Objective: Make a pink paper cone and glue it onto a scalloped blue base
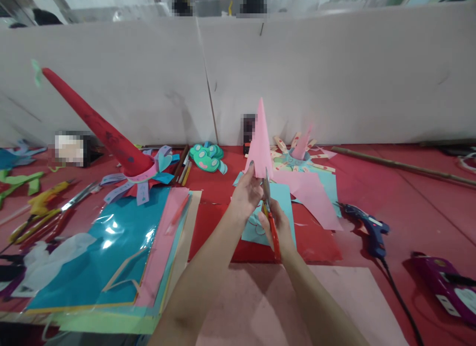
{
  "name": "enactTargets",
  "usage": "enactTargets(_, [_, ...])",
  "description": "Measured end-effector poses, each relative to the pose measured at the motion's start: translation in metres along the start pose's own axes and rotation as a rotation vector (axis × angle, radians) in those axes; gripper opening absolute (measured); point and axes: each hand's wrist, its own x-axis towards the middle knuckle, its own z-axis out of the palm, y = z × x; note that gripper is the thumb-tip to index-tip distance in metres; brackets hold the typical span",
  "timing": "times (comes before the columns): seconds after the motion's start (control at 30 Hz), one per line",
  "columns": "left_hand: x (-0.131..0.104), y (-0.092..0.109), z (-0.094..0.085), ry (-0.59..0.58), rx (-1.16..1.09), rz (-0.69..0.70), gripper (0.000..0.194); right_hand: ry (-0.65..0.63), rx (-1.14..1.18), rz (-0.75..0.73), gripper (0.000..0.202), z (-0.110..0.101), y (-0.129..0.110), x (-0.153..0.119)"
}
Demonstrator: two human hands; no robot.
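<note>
A pink paper cone (260, 143) points upward in front of me, pinched near its lower edge by my left hand (248, 192). My right hand (279, 227) is closed round the red handles of a pair of scissors (275, 237). Their blades reach up to the bottom edge of the cone, close to my left fingers. Below both hands lies a light blue sheet (284, 200) with drawn lines on it, on top of a red sheet (211, 227). A cut piece of pink paper (320, 202) lies just to the right.
A tall red cone hat (107, 123) stands at left behind stacked coloured sheets (122, 247). Further left are a yellow glue gun (44, 200) and more scissors (61, 217). At right lie a blue glue gun (368, 227), its cord, a purple device (442, 286) and a bamboo stick (401, 165).
</note>
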Motion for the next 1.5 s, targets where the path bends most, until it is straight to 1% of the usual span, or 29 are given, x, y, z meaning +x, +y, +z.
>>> enactTargets(0.07, [0.001, 0.003, 0.0, 0.014, -0.024, 0.0, 0.022, -0.016, 0.027, -0.002, 0.03, 0.0, 0.001, -0.001])
enactTargets(0.23, [0.001, 0.006, 0.001, 0.048, -0.005, 0.006, 0.021, -0.038, 0.156, 0.055, 0.027, 0.002, -0.001, -0.004])
enactTargets(0.37, [0.003, 0.004, -0.003, 0.027, 0.019, -0.008, 0.022, -0.024, 0.193, 0.065, 0.029, 0.002, -0.002, -0.004])
enactTargets(0.5, [0.008, 0.001, -0.007, 0.03, 0.071, -0.009, 0.022, -0.019, 0.207, 0.08, 0.029, 0.002, -0.003, -0.004])
enactTargets(0.67, [0.011, -0.004, -0.009, 0.015, 0.056, 0.065, 0.029, -0.004, 0.217, 0.096, 0.029, 0.002, -0.009, -0.003])
enactTargets(0.77, [0.013, -0.006, -0.011, 0.007, 0.043, 0.098, 0.028, 0.007, 0.203, 0.102, 0.03, 0.002, -0.011, -0.002])
enactTargets(0.93, [0.018, -0.009, -0.015, -0.004, 0.046, 0.131, 0.026, -0.023, 0.213, 0.112, 0.029, 0.002, -0.012, -0.004])
enactTargets(1.1, [0.018, -0.009, -0.016, 0.008, 0.04, 0.123, 0.019, 0.007, 0.182, 0.109, 0.032, 0.002, -0.012, -0.003])
enactTargets(1.3, [0.018, -0.01, -0.017, 0.036, 0.01, 0.089, 0.01, 0.003, 0.201, 0.117, 0.036, 0.002, -0.008, -0.003])
enactTargets(1.37, [0.019, -0.01, -0.018, 0.043, -0.002, 0.082, 0.01, 0.002, 0.214, 0.117, 0.034, 0.002, -0.005, -0.003])
enactTargets(1.5, [0.02, -0.01, -0.018, 0.007, -0.013, 0.092, 0.016, 0.008, 0.222, 0.107, 0.032, 0.002, -0.002, -0.004])
